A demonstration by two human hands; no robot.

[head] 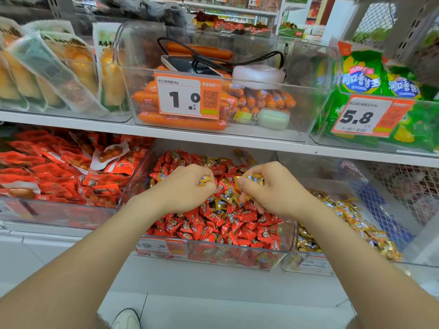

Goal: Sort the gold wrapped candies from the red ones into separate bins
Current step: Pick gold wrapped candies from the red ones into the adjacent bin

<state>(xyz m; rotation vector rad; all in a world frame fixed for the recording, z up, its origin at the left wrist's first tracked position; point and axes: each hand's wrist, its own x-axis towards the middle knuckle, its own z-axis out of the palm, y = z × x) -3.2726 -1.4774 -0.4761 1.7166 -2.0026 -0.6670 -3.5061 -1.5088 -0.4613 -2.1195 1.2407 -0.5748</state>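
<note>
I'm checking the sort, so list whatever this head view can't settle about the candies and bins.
- Head view: how many gold candies the left hand and right hand hold; curled fingers cover them.
- Head view: candies beneath both hands in the mixed bin; the hands hide them.
- Head view: that bin's front label; blurred and unreadable.

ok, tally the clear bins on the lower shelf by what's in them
Red snack-pack bin: 1
Mixed red-and-gold candy bin: 1
Gold candy bin: 1
Total: 3
</note>
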